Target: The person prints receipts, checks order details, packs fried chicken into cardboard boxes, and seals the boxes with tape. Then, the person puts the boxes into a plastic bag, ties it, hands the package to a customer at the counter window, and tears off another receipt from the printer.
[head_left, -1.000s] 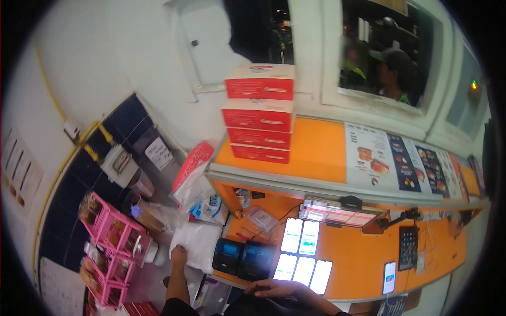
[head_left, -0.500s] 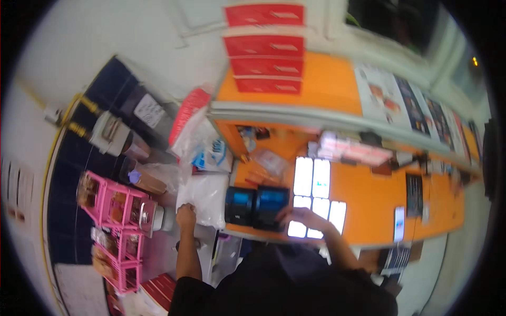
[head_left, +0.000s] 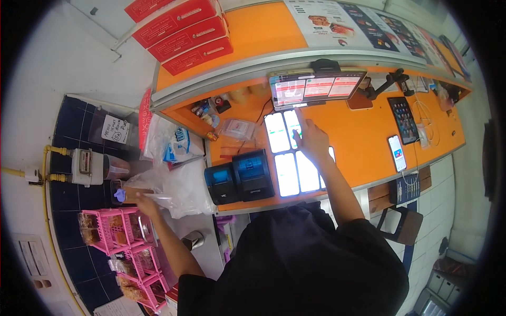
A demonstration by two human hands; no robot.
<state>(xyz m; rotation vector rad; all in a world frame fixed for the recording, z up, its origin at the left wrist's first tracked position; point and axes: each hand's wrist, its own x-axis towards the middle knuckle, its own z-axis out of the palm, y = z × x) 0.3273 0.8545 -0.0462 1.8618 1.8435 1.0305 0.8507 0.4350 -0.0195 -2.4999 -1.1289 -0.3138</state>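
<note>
My right hand [head_left: 315,141] is over a group of several lit phones [head_left: 287,174] laid side by side on the orange counter. A finger is stretched toward the screen of an upper phone, and the hand holds nothing. At the left, my left hand [head_left: 146,203] is closed at the edge of a clear plastic bag [head_left: 163,181], whose film runs to the fingers. Just right of that film lies a pile of white plastic bags [head_left: 192,187]. Two black label printers [head_left: 254,174] with blue tops stand between the bags and the phones.
A tablet [head_left: 319,87] stands behind the phones. Another phone [head_left: 396,152] and a dark tablet [head_left: 402,120] lie right, with cables. Red boxes [head_left: 182,34] are stacked on the upper shelf [head_left: 258,29]. A pink basket rack [head_left: 113,229] and a gas meter [head_left: 87,166] are left.
My view has swung, shifting the counter's left part leftward. My right hand has moved from beside the printers up over the phones. My left hand has moved left from the white bag pile.
</note>
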